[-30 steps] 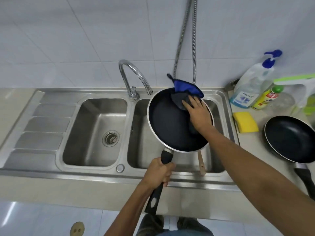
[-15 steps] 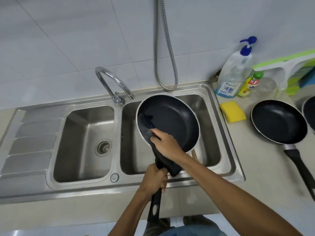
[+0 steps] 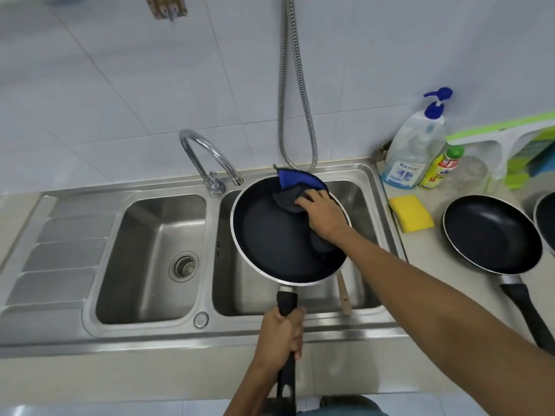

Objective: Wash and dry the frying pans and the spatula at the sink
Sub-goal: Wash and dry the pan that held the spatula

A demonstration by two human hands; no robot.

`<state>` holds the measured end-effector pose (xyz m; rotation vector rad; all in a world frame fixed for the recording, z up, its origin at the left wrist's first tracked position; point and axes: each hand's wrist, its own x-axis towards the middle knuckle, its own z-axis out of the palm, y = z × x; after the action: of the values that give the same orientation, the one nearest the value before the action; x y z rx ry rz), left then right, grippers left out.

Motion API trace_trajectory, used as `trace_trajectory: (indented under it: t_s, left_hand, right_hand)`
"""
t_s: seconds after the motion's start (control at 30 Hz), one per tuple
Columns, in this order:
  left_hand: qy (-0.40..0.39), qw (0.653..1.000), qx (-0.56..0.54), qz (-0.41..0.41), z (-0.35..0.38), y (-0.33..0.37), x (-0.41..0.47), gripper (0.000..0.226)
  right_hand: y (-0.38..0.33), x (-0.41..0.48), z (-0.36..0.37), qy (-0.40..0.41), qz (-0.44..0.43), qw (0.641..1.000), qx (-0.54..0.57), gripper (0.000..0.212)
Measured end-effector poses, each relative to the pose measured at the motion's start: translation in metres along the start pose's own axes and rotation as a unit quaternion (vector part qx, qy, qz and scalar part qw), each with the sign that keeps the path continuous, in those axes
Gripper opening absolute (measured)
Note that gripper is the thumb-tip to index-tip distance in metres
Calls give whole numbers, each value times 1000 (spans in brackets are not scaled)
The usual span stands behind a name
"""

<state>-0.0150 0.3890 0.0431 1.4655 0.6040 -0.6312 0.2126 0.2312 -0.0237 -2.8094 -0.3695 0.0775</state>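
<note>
The left hand is wrapped tight round the black handle of a frying pan, holding it tilted above the right basin of the steel sink. The right hand bunches a blue-and-grey cloth against the pan's far inner rim. A wooden spatula leans in that basin, and a second frying pan sits on the counter.

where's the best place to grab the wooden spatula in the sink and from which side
Probably the handle end of the wooden spatula, coming from above at the near side: it pokes up by the front wall of the right basin, while the rest is hidden under the held frying pan.
</note>
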Motion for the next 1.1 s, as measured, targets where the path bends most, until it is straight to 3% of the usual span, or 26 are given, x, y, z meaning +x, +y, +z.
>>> trace_trajectory:
  t_s: [0.13,0.3,0.47,0.6,0.7,0.77,0.93,1.1]
  left_hand:
    - [-9,1000,1,12,-6,7,8,28]
    - [-6,1000,-2,12,4,16,11,31]
    - [-18,999,31,5,8,15,10,31]
    - [-36,998,46,9,12,12,4,35]
    - [-32,999,13,13,9,13,3,38]
    - [-25,999,-17,12,4,15,4,37]
    - [-19,998,-53,8,-11,15,6,43]
    - [-37,999,-22,3,-9,7,2,41]
  right_hand:
    - [21,-37,5,16,28,998,-48,44]
    - [-6,-84,-6,-86,88,988,93,39]
    - [-53,-109,-30,-159,76,958,228,33]
    - [-85,-108,-42,-118,32,956,267,19]
    - [-88,-104,-46,-113,-8,949,294,37]
    - [-81,-105,-48,-113,-47,956,267,40]
    - [-15,-104,-48,-80,-102,992,5,40]
    - [55,-85,-62,-22,25,996,-78,38]
